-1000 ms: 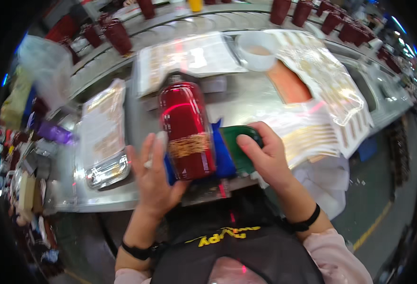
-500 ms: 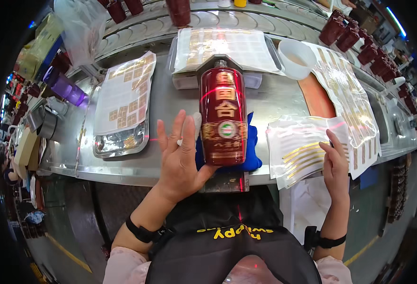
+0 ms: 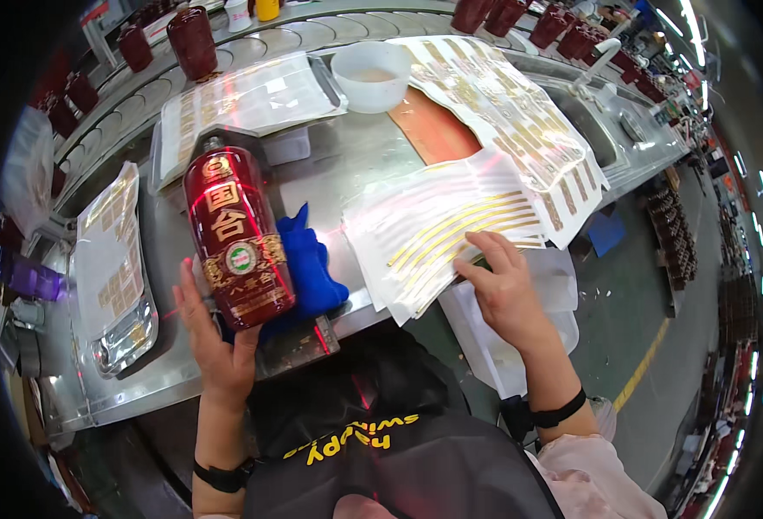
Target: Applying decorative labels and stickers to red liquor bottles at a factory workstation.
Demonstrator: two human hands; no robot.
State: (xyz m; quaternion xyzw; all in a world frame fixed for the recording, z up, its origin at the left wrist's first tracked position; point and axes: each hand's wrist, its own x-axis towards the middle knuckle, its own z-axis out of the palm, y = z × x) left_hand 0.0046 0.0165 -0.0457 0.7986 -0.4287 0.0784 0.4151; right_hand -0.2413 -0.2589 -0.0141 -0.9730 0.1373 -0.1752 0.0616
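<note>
A dark red bottle [image 3: 236, 233] with gold lettering and a round green-and-white emblem lies tilted in a dark angled holder, its neck pointing away. Beside its base is my left hand [image 3: 217, 350], fingers spread and upright, the thumb at the bottom edge of the glass. Over the near right edge of a white sheet of curved gold strips [image 3: 451, 229] hovers or rests my right hand [image 3: 507, 290]. Its thumb and fingers are bent but apart, and I see nothing held between them. A crumpled blue cloth [image 3: 312, 268] sits against the bottle's right side.
A tray with gold label sheets [image 3: 109, 251] stands at left; another label sheet [image 3: 252, 91] lies behind the bottle. A white translucent bowl [image 3: 371, 78], larger strip sheets [image 3: 520, 112] and a sink [image 3: 593, 143] are farther right. Red bottles [image 3: 193, 43] stand along a conveyor behind.
The view has swung to the right, so the bench appears shifted left. My right hand has reached onto the gold strips. My left hand stays by the bottle's base, with its fingers now alongside it.
</note>
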